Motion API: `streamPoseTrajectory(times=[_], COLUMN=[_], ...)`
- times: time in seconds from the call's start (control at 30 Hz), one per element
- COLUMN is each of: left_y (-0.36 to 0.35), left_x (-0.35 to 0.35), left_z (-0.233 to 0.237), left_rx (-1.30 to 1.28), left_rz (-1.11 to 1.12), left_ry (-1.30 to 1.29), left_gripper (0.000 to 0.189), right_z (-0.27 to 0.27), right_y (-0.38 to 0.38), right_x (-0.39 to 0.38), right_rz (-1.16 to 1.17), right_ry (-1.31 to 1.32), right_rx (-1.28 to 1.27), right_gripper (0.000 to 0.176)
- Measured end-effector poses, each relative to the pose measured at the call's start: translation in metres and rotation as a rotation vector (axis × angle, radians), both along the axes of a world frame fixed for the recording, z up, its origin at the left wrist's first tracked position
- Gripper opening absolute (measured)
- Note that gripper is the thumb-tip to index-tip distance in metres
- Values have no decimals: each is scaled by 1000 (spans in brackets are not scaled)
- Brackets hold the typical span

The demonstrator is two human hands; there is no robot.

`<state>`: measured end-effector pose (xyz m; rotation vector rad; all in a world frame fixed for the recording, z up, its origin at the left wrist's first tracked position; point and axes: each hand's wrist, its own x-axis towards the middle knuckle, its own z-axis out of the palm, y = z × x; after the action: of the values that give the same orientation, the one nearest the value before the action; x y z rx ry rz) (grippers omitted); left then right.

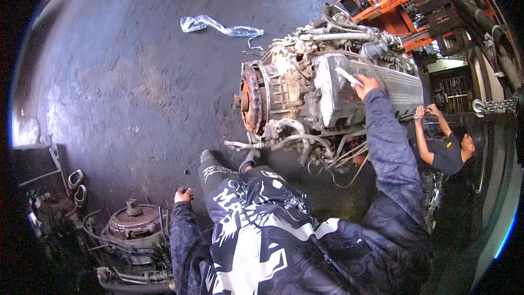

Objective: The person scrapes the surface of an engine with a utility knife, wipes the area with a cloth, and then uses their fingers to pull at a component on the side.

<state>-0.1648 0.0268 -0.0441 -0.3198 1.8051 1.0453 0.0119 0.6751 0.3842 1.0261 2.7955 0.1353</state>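
My right hand (pixel 367 86) is closed around a thin white object (pixel 347 76), flat and scraper-like, whose far end lies over the silver ribbed cover of a large engine (pixel 327 87). The fingers of my left hand (pixel 184 194) are curled low at the left, beside my leg and away from the engine. Something small and dark shows at those fingers, too small to name. A rusty round flywheel or clutch part (pixel 252 100) faces left on the engine's end, with hoses and cables hanging below.
Beyond the engine's right end, a co-worker (pixel 452 150) holds both hands near its edge. Another engine with a rusty disc (pixel 131 221) stands lower left. Clear plastic (pixel 221 26) lies on the dark floor (pixel 136 87). Orange machinery (pixel 387 3) and a chain hook (pixel 486 107) are at right.
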Motion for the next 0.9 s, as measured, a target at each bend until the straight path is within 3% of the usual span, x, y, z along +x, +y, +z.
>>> streamPoseTrajectory(times=[0.07, 0.1, 0.17, 0.2, 0.27, 0.43, 0.53, 0.6, 0.67, 0.7, 0.77, 0.8, 0.9], left_y=[2, 0, -4, 5, 2, 21, 36, 53, 73, 85, 114, 132, 201], left_x=[0, 4, 8, 1, 8, -7, -24, -31, -34, -35, -24, -13, 38], left_z=[5, 2, -7, 21, 4, 30, 41, 47, 55, 65, 91, 107, 161], left_rx=[-50, -57, 12, -72, 12, -69, -93, -108, -128, -134, -63, -75, 102], left_rz=[-43, -44, -59, -265, -66, -149, -221, -263, -110, -108, -159, -143, -61], left_ry=[48, 52, 67, 177, 49, -3, 41, 98, 121, 141, 238, 254, 242], left_gripper=[23, 23, 21, 20, 19, 17, 19, 21, 18, 18, 21, 21, 27], right_z=[-8, -9, -39, -56, -76, -94, -61, -56, -55, -49, -56, -50, -57], right_y=[-15, -33, -49, -51, -68, -78, -85, -76, -55, -52, -40, -41, -36], right_x=[11, 12, 36, 53, 76, 132, 121, 122, 123, 116, 118, 114, 123], right_rz=[-267, -550, -647, -671, -802, -864, -738, -482, -382, -573, -518, -559, -402], right_ry=[304, 454, 865, 999, 976, 1470, 1222, 992, 789, 884, 987, 1019, 972], right_rx=[-69, -340, -653, -763, -821, -684, -732, -611, -344, -548, -633, -794, -713], right_gripper=[36, 39, 39, 37, 33, 25, 34, 45, 47, 49, 53, 54, 54])
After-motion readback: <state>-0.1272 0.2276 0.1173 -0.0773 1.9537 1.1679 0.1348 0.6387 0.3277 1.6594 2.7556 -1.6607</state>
